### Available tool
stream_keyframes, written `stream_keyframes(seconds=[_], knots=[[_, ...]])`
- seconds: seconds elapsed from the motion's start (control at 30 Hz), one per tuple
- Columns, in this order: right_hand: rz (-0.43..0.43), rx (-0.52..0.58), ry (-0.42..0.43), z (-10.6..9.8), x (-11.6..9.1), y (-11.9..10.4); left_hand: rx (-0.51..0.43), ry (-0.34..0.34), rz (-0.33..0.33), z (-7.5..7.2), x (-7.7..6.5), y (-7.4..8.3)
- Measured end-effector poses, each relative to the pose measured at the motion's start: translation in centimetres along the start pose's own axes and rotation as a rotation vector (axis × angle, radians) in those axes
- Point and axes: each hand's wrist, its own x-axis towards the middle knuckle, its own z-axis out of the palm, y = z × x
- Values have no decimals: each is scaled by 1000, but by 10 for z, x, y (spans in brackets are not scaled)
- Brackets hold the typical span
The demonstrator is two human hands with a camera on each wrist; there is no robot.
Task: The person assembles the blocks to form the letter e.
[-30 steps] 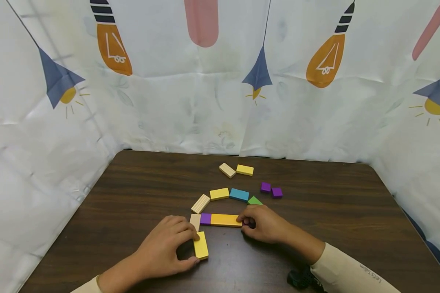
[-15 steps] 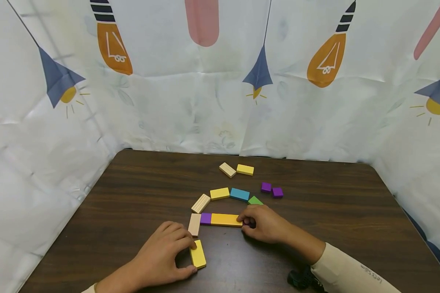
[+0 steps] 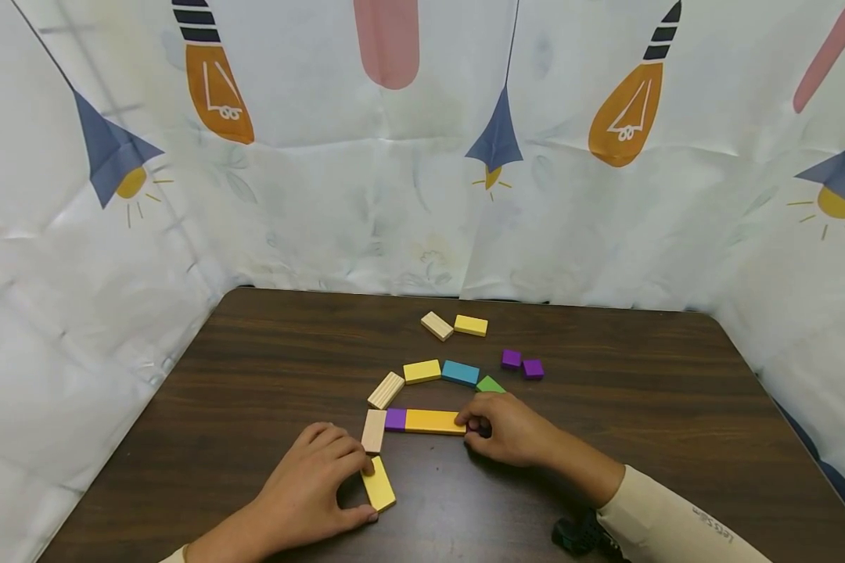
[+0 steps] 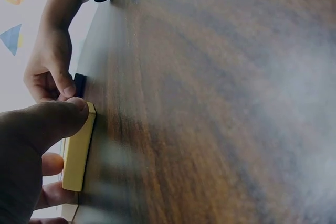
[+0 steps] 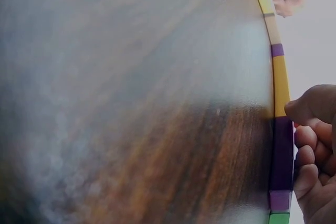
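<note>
Pinching yellow blk (image 3: 379,486) w/ L hand (image 3: 313,478), nearer L edge of table (image 3: 211,407) than R, we'd guess it's light, hard: hold ends. R hand (image 3: 507,430) pinches orange blk (image 3: 431,422).

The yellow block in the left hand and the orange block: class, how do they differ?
Length: the orange block is longer than the yellow block.
Pose: the yellow block points toward the person at a slant; the orange block lies crosswise.
Contact: the left hand grips the yellow block; the orange block meets a purple block at its left end.
Shared: both are plain, straight-sided blocks.
</note>
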Motion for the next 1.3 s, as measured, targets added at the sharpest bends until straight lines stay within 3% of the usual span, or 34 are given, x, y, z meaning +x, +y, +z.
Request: stream_keyframes(seconds=[1.07, 1.3], knots=[[-21, 7, 7, 1, -1, 0, -15, 44, -14, 2, 0, -1], [-16, 2, 9, 1, 0, 0, -72, 28, 10, -8, 14, -4]])
